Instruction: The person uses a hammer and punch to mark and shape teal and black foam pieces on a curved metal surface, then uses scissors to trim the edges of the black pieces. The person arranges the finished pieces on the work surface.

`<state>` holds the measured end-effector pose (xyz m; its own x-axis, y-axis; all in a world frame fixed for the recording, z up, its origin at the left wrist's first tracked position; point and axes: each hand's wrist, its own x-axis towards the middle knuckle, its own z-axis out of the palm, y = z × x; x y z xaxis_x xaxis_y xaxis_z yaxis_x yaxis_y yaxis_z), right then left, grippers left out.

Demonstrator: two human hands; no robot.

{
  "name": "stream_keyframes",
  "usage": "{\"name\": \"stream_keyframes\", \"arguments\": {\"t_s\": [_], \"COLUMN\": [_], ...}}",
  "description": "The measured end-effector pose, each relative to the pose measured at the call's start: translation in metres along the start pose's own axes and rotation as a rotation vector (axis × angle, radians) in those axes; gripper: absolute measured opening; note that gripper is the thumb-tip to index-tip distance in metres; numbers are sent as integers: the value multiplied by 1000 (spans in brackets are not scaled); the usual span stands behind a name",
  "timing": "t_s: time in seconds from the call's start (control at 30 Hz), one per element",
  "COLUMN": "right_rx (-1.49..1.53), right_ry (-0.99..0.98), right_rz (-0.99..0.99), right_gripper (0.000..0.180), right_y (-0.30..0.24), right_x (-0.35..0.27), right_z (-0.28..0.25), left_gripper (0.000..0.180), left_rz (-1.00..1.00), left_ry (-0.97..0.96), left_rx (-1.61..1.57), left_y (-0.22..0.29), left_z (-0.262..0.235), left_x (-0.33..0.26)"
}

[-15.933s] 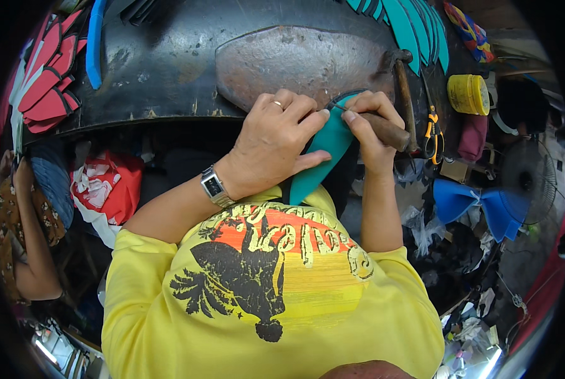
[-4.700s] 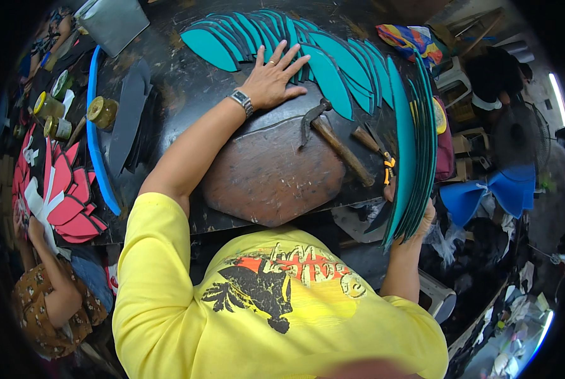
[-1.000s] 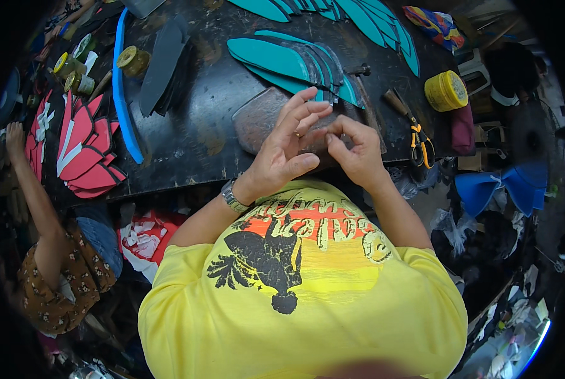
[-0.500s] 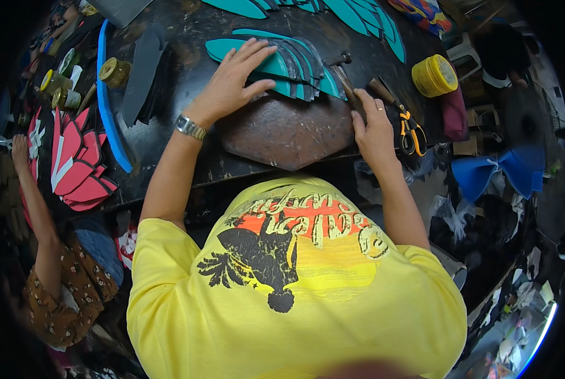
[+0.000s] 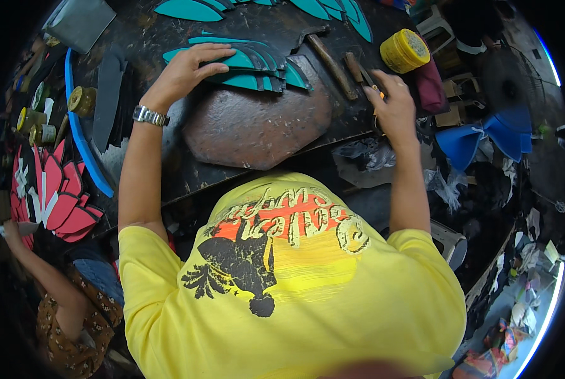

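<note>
My left hand lies over a fanned stack of teal leaf-shaped pieces, its fingers together and stretched across them. The dark-edged pieces rest on a brown, many-sided slab. My right hand is over the scissors, thumb and fingers bent around their orange handles; the hand hides most of them. Just left of that hand lies a wooden-handled tool. A hammer rests on the table, right of the stack, with neither hand on it.
More teal pieces lie at the far edge. A yellow tub stands at the right. Leftward are black pieces, a blue strip, jars and red petal shapes. Another person's arm is at lower left.
My right hand has left the hammer's handle and moved right onto the scissors. The hammer lies let go. My left hand stays on the teal stack. The whole view has shifted.
</note>
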<state>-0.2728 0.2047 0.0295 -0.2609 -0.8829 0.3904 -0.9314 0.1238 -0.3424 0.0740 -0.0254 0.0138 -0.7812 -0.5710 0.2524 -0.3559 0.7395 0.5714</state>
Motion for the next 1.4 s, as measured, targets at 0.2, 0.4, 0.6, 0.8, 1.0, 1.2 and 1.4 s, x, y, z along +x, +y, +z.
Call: {"name": "stream_keyframes", "arguments": {"t_s": [0.2, 0.4, 0.6, 0.8, 1.0, 1.2, 1.4], "right_rx": [-353, -307, -16, 830, 177, 107, -73], "right_ry": [-244, -271, -240, -205, -165, -148, -348], "right_rz": [283, 340, 462, 450, -190, -149, -41], "right_gripper": [38, 28, 25, 23, 30, 28, 26], "right_y": [21, 30, 51, 18, -58, -73, -81], "right_x": [-44, -48, -36, -26, -13, 0, 4], "right_z": [-26, -11, -18, -32, -6, 8, 11], "left_gripper": [27, 24, 53, 17, 20, 21, 21], "left_rz": [11, 213, 220, 237, 23, 15, 29], "left_ry": [79, 221, 315, 330, 55, 17, -22], "left_rx": [72, 405, 482, 479, 492, 449, 480], "left_y": [-6, 1, 5, 4, 14, 15, 14], "left_z": [5, 22, 34, 40, 22, 15, 15], "left_x": [21, 37, 34, 34, 53, 58, 59]}}
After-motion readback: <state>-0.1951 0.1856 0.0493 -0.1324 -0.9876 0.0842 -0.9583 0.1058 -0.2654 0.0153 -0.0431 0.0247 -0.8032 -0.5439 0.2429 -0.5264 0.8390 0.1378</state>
